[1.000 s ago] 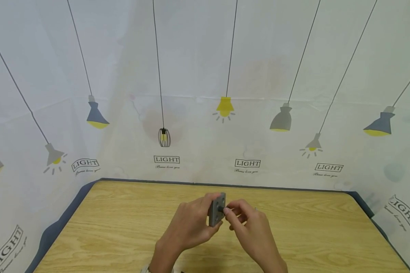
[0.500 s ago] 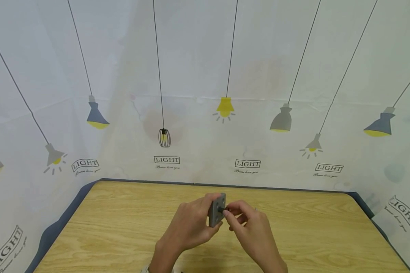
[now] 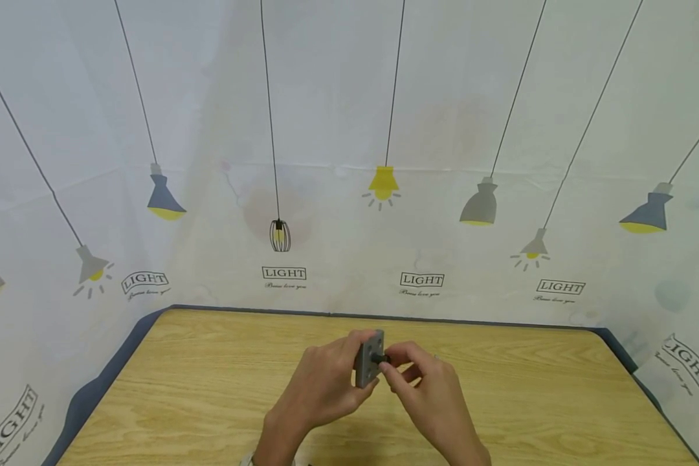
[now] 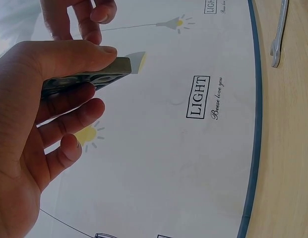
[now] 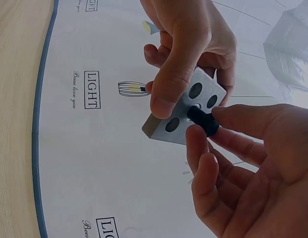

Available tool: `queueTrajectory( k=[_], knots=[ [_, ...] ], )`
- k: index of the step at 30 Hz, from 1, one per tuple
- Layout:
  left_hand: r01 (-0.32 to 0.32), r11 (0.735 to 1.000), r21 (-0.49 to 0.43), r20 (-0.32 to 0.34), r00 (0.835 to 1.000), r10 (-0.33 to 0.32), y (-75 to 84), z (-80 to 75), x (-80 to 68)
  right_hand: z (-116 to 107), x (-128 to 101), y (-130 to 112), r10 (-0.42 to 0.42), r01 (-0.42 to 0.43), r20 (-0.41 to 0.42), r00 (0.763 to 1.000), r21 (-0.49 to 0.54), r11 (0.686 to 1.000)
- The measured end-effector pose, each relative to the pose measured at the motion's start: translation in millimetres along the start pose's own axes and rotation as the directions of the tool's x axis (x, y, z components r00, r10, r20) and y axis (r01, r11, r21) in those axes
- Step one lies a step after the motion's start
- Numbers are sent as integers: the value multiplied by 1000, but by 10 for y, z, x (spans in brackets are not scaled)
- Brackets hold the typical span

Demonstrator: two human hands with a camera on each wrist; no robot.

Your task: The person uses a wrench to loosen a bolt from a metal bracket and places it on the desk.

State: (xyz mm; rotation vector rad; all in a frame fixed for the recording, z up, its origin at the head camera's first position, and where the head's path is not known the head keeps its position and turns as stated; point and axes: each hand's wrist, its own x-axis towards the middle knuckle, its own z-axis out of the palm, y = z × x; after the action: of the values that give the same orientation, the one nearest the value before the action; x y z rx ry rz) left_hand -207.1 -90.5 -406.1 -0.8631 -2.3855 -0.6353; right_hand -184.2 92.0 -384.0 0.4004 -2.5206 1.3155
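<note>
Mid-air above the table [image 3: 210, 388], left hand [image 3: 320, 388] grips a grey plate [image 3: 369, 356] by its edges, thumb on the near face, fingers curled behind. Plate stands roughly upright in the head view, holed face turned toward the right hand [image 3: 428, 398]. Right hand pinches a black screw [image 5: 203, 119] between thumb and fingertips, its tip sitting at the plate's centre hole; how deep it sits I cannot tell. Screw's long axis runs square to the plate face, pointing from right hand to left. Right hand is the one on the screw; left only steadies the plate. A metal wrench [image 4: 278, 29] lies on the table, well apart.
</note>
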Motion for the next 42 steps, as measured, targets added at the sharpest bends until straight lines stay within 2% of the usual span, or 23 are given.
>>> queueTrajectory(
  k=[22, 34, 42],
  knots=[
    [21, 1000, -19, 21, 1000, -21, 0, -8, 1, -13, 5, -17, 32, -32, 37, 999, 3, 999],
    [13, 1000, -10, 13, 1000, -13, -6, -9, 1, -15, 16, -10, 149, -148, 76, 986, -26, 989],
    [10, 1000, -15, 18, 1000, -10, 1, -7, -3, -18, 13, 0, 131, -131, 73, 989, -10, 991]
  ],
)
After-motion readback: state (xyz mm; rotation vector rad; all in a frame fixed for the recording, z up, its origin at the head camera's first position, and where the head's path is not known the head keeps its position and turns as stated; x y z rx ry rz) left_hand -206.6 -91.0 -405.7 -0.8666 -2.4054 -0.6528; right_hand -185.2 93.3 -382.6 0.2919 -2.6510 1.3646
